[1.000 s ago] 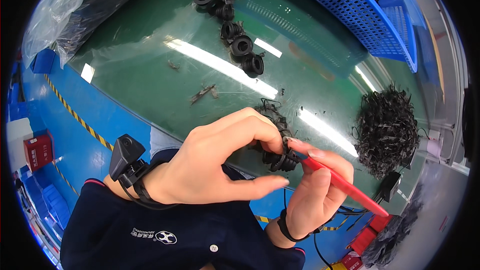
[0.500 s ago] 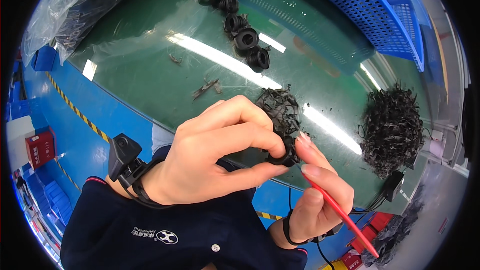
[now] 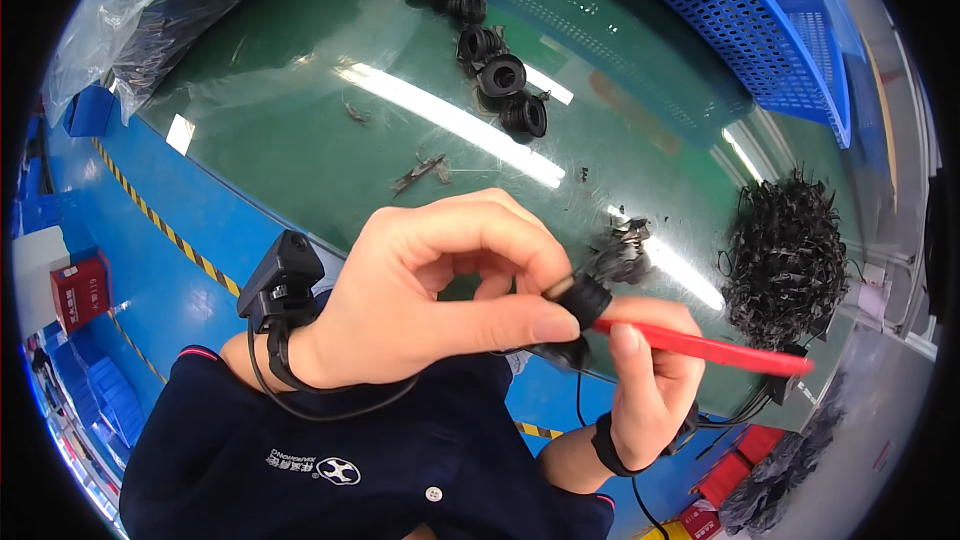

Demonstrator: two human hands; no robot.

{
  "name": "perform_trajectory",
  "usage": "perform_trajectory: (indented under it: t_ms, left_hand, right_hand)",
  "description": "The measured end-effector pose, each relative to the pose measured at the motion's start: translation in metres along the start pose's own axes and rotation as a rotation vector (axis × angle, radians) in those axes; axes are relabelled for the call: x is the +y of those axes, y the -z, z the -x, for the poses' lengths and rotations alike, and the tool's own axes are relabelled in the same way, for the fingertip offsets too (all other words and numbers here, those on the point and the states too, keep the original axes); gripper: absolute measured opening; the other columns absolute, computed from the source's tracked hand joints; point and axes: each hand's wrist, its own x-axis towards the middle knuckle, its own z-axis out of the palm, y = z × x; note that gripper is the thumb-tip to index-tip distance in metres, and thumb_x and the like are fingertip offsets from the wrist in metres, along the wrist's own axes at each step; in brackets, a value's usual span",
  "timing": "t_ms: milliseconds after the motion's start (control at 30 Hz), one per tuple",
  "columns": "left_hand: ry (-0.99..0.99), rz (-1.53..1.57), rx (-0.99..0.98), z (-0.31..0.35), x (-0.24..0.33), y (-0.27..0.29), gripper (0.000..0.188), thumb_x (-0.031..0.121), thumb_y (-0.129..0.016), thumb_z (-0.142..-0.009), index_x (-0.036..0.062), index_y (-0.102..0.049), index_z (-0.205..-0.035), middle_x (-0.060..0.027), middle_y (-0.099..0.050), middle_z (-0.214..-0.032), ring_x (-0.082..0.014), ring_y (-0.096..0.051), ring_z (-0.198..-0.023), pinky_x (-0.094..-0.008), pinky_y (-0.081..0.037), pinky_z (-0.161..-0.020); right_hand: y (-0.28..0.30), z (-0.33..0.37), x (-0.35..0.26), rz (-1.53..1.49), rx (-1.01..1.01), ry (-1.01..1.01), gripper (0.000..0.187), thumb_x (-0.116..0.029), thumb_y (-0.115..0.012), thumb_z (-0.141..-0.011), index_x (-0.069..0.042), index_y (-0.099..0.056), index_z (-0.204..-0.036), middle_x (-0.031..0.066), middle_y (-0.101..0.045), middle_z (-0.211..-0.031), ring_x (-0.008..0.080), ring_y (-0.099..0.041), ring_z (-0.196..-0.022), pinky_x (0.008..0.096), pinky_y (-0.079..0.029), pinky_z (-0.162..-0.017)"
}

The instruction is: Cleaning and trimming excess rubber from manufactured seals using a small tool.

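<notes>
My left hand (image 3: 450, 305) pinches a small black ribbed rubber sleeve (image 3: 584, 302) between thumb and fingers, just above the near edge of the green table. My right hand (image 3: 655, 380) is closed round a slim red-handled tool (image 3: 720, 345), its handle sticking out to the right. The tool's working end meets the sleeve's right side, but its tip is hidden there. A dark strip, blurred, hangs below the sleeve. Right behind my hands, thin black rubber scraps (image 3: 622, 255) lie on the table.
Several black ribbed sleeves (image 3: 502, 77) form a line toward the far edge. A big heap of black shavings (image 3: 788, 265) stands at the right. Behind it is a blue perforated crate (image 3: 740, 40). A loose scrap (image 3: 420, 172) and clear plastic sheeting (image 3: 120, 20) are to the left.
The red tool has swung from slanting down toward me to nearly level, pointing right. The sleeve has turned in my left fingers and more of its ribbed side shows. My right hand has rotated.
</notes>
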Motion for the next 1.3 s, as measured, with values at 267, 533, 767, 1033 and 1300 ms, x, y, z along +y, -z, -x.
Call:
perform_trajectory:
  t_ms: [267,533,767,1033,1300]
  left_hand:
    - [0.076,0.110,-0.001,0.003,-0.002,-0.010,0.017,-0.001,-0.066,-0.069,-0.0015,-0.057,-0.084,-0.0052,-0.056,-0.078,-0.0077,-0.054,-0.059,-0.0176,-0.043,-0.053]
    - [-0.360,-0.463,0.194,-0.002,-0.005,-0.012,0.044,0.006,-0.078,-0.055,0.0012,-0.050,-0.090,-0.0083,-0.050,-0.076,-0.0115,-0.047,-0.061,-0.0215,-0.040,-0.052]
    - [-0.568,-1.047,0.075,0.004,-0.003,-0.008,0.027,0.008,-0.075,-0.051,0.0078,-0.063,-0.076,-0.0032,-0.050,-0.077,-0.0148,-0.047,-0.059,-0.0249,-0.035,-0.051]
    - [-0.625,-0.994,0.116,0.004,-0.001,-0.003,0.027,0.010,-0.077,-0.053,0.0065,-0.061,-0.074,-0.0039,-0.052,-0.073,-0.0138,-0.049,-0.058,-0.0234,-0.036,-0.050]
    - [-0.322,-0.699,0.073,0.000,0.007,-0.005,0.027,0.006,-0.077,-0.054,0.0030,-0.061,-0.075,-0.0073,-0.055,-0.076,-0.0122,-0.053,-0.062,-0.0209,-0.042,-0.049]
  right_hand:
    - [-0.028,-0.012,0.010,0.087,0.316,0.297,0.033,-0.029,-0.043,-0.088,0.002,-0.047,-0.098,0.0239,-0.051,-0.103,0.0287,-0.052,-0.095,0.0350,-0.041,-0.080]
    - [-0.037,-0.016,0.017,0.041,0.298,0.314,0.018,-0.005,-0.049,-0.083,0.004,-0.049,-0.098,0.0158,-0.058,-0.092,0.0129,-0.055,-0.066,0.0217,-0.045,-0.060]
    - [-0.033,-0.015,0.017,0.184,0.269,0.243,0.015,-0.002,-0.050,-0.081,0.005,-0.053,-0.094,0.0151,-0.058,-0.090,0.0116,-0.054,-0.066,0.0209,-0.044,-0.058]
    - [-0.026,-0.016,0.009,0.031,0.374,0.084,0.017,-0.006,-0.049,-0.083,0.006,-0.051,-0.094,0.0137,-0.057,-0.081,0.0128,-0.054,-0.061,0.0219,-0.044,-0.055]
    - [-0.012,0.002,0.007,0.077,0.034,0.465,0.025,-0.022,-0.060,-0.076,0.001,-0.054,-0.086,0.0234,-0.045,-0.111,0.0382,-0.050,-0.101,0.0459,-0.044,-0.083]
